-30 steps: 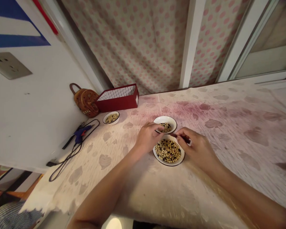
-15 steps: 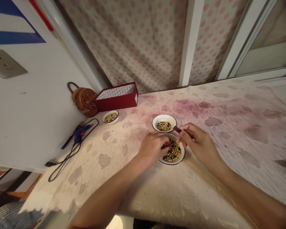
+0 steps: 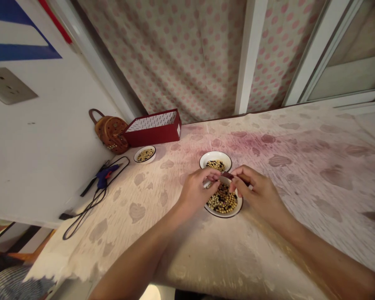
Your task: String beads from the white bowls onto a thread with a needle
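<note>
Left hand (image 3: 195,196) and right hand (image 3: 259,193) have closed in over the nearer white bowl (image 3: 225,215)

From here, the right thumb and fingers pinch a dark red handle (image 3: 233,177) just above the bowl's rim. The left fingers curl together beside it, gripping what I cannot tell, directly over the yellow and black beans (image 3: 222,200).

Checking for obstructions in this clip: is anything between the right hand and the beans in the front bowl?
Nothing visible. The right hand, pinching a dark red tool, reaches over the rim of the front bowl toward the beans; the left hand lies beside them.
</note>
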`<move>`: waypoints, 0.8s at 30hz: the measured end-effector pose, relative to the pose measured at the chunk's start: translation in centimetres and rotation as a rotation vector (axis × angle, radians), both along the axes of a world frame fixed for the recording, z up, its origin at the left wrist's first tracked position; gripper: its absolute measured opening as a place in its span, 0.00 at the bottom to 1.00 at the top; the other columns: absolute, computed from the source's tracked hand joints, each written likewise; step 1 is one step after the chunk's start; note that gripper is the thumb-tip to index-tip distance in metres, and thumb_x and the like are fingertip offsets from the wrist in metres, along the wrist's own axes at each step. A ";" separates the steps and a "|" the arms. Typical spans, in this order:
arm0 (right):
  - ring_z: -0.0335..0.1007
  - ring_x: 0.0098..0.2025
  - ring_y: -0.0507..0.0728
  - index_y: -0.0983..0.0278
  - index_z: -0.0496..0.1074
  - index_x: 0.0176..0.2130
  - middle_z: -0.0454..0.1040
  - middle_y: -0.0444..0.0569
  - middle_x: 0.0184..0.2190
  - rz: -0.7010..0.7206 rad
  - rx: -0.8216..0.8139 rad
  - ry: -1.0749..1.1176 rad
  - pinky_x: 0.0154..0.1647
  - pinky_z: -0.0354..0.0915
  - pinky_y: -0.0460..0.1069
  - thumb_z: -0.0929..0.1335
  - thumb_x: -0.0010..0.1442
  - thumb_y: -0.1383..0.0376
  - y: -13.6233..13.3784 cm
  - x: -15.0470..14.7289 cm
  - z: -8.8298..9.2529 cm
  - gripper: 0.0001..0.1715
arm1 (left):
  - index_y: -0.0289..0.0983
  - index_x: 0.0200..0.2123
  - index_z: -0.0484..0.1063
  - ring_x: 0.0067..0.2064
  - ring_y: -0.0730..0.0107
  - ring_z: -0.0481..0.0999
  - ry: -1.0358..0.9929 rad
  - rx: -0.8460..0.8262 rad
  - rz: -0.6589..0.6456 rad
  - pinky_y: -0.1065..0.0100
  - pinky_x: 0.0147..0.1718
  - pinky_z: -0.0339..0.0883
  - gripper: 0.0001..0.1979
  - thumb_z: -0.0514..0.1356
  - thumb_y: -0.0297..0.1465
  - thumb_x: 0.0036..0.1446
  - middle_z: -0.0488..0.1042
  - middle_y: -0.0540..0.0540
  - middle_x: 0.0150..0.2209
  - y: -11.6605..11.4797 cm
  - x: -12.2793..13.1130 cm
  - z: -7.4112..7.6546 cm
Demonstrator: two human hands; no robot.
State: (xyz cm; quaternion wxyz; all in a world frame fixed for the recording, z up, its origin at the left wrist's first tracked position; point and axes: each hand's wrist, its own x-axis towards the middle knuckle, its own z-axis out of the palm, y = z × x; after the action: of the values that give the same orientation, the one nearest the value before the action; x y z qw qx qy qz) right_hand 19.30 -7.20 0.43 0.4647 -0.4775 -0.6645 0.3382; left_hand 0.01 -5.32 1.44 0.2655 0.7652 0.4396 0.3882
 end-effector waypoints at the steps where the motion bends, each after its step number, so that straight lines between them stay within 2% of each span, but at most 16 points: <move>1: 0.73 0.29 0.54 0.59 0.70 0.39 0.77 0.43 0.26 0.008 0.004 -0.014 0.29 0.65 0.47 0.64 0.67 0.61 -0.1 0.0 0.0 0.06 | 0.40 0.45 0.76 0.41 0.71 0.80 -0.017 0.001 -0.002 0.65 0.45 0.76 0.13 0.62 0.21 0.58 0.82 0.50 0.40 0.0 0.0 0.0; 7: 0.72 0.27 0.53 0.59 0.69 0.40 0.76 0.41 0.25 0.025 0.015 -0.109 0.26 0.61 0.46 0.64 0.67 0.62 -0.1 -0.1 -0.3 0.04 | 0.41 0.48 0.75 0.40 0.71 0.79 -0.108 -0.024 -0.023 0.66 0.43 0.75 0.14 0.61 0.23 0.59 0.81 0.49 0.39 -0.1 0.2 0.2; 13: 0.72 0.27 0.52 0.59 0.70 0.39 0.76 0.41 0.26 0.031 0.031 -0.129 0.28 0.62 0.47 0.64 0.68 0.61 -0.1 -0.1 -0.2 0.07 | 0.41 0.49 0.75 0.40 0.70 0.79 -0.128 -0.046 -0.029 0.64 0.44 0.76 0.15 0.61 0.24 0.59 0.81 0.49 0.39 -0.1 0.3 0.1; 24: 0.71 0.26 0.52 0.59 0.70 0.38 0.75 0.40 0.25 0.039 0.045 -0.151 0.28 0.61 0.46 0.63 0.68 0.61 -0.1 -0.1 0.0 0.07 | 0.41 0.49 0.76 0.41 0.70 0.79 -0.123 0.034 -0.046 0.64 0.45 0.75 0.16 0.61 0.22 0.58 0.80 0.49 0.39 0.0 0.2 -0.2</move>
State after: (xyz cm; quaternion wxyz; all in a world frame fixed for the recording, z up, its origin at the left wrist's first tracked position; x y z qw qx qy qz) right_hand 19.23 -7.32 0.40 0.4172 -0.4780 -0.7144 0.2950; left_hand 0.17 -5.35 1.24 0.2879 0.7541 0.3980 0.4359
